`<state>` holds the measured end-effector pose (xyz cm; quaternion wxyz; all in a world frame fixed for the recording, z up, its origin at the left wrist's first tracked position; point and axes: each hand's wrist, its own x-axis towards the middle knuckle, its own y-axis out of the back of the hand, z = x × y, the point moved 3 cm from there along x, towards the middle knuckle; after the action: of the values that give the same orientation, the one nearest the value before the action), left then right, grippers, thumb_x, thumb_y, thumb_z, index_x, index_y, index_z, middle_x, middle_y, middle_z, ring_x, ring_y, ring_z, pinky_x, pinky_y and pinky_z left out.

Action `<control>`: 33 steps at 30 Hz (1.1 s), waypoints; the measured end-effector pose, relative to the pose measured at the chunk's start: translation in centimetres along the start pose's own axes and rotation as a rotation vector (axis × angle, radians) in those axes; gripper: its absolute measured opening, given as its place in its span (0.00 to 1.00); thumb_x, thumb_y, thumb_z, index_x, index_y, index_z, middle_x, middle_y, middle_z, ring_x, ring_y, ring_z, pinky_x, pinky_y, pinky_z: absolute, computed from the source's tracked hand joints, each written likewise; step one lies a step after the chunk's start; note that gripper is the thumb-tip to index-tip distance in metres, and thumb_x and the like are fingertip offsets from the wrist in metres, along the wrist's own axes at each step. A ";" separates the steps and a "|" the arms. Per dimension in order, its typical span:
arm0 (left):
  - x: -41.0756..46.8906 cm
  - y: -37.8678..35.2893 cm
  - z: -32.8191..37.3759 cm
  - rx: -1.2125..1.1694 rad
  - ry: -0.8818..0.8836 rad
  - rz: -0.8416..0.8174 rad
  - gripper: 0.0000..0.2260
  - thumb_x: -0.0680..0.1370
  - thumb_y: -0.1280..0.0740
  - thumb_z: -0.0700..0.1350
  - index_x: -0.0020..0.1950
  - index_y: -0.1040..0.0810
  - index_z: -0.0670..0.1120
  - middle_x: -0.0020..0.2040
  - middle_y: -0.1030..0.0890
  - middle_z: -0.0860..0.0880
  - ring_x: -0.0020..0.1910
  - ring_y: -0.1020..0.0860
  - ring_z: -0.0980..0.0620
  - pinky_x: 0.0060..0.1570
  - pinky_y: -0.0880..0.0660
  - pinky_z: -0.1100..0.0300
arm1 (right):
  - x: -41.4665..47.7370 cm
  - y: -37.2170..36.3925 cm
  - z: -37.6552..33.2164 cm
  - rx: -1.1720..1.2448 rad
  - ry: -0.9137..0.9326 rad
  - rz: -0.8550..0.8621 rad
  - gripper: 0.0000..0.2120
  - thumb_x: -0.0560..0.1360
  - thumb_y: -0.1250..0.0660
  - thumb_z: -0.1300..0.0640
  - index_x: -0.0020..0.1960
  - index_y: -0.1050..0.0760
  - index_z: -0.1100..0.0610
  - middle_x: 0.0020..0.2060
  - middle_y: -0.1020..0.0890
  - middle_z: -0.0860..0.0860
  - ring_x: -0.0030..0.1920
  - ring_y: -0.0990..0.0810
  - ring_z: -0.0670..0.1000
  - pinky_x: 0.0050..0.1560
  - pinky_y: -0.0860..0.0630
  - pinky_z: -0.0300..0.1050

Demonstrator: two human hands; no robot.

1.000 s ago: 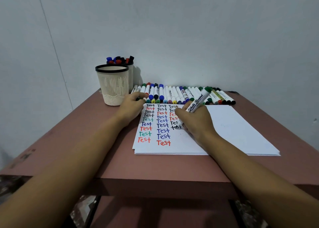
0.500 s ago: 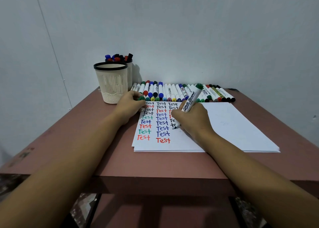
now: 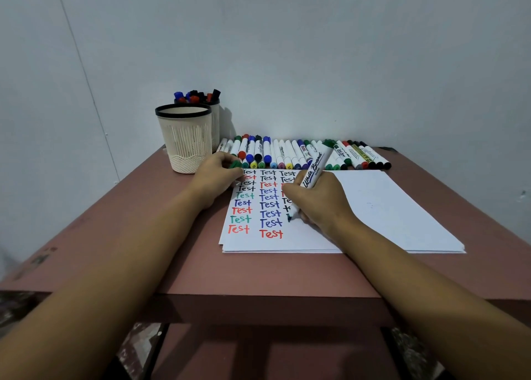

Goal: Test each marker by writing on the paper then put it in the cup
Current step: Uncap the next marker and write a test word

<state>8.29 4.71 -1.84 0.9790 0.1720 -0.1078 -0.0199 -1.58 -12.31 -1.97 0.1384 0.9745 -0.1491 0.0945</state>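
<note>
Your right hand (image 3: 319,204) pinches the marker (image 3: 313,170), tip down on the paper (image 3: 388,207) just left of the grip, barrel slanting up and away. Your left hand (image 3: 215,178) pinches what looks like its green cap (image 3: 236,164); the cup (image 3: 185,141) stands just beyond, far left of your grip

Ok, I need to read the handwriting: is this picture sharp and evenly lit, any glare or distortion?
Head view: writing on the paper sharp, light soft, no glare; cups throw a faint wall shadow; wide-angle stretch swells the forearms; right hand covers some words.
</note>
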 end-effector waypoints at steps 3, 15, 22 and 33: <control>0.1 0.0 -0.1 0.009 0.000 -0.001 0.09 0.75 0.33 0.35 0.54 0.26 0.43 0.47 0.20 0.44 0.42 0.20 0.52 0.50 0.22 0.57 | 0.2 0.5 0.0 0.032 0.001 0.113 0.14 0.70 0.34 0.63 0.29 0.34 0.55 0.24 0.31 0.49 0.23 0.33 0.48 0.30 0.29 0.43; -0.3 0.0 0.3 0.026 -0.019 -0.011 0.09 0.75 0.33 0.36 0.53 0.26 0.44 0.42 0.22 0.49 0.39 0.21 0.55 0.45 0.23 0.61 | 0.0 0.4 -0.2 -0.062 -0.012 0.099 0.12 0.71 0.33 0.61 0.31 0.32 0.56 0.27 0.28 0.51 0.28 0.28 0.50 0.37 0.21 0.50; -0.3 -0.1 0.4 0.042 -0.026 -0.004 0.09 0.76 0.33 0.37 0.56 0.26 0.43 0.41 0.23 0.51 0.38 0.22 0.57 0.41 0.25 0.67 | -0.1 0.3 -0.4 -0.078 -0.006 0.105 0.14 0.71 0.32 0.61 0.30 0.34 0.55 0.28 0.29 0.50 0.30 0.28 0.49 0.39 0.21 0.51; -0.2 -0.1 0.3 0.060 -0.028 -0.009 0.10 0.76 0.34 0.37 0.57 0.25 0.42 0.46 0.22 0.47 0.39 0.22 0.56 0.40 0.26 0.66 | -0.3 0.6 -0.5 -0.116 -0.005 0.145 0.12 0.70 0.33 0.60 0.31 0.33 0.56 0.29 0.28 0.50 0.30 0.27 0.49 0.37 0.21 0.48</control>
<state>8.06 4.52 -1.61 0.9716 0.2016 -0.1215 -0.0233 -2.09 -12.63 -1.42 0.1871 0.9518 -0.2246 0.0930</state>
